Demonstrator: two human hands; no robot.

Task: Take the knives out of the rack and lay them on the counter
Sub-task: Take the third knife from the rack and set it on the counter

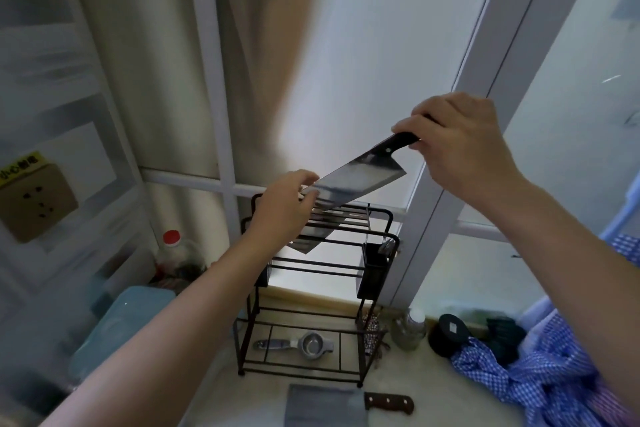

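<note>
My right hand [460, 146] grips the dark handle of a big knife [360, 180], fingers wrapped tight. The knife is up in the air over the black rack [377, 253]. Its long way runs from my right hand down and left to my left hand [287, 201], whose fingertips pinch the far end of the blade. The counter [426, 395] lies below. My right hand leads. I count three knives: this one, one still in the rack [311, 239], and a cleaver [346, 406] flat on the counter.
</note>
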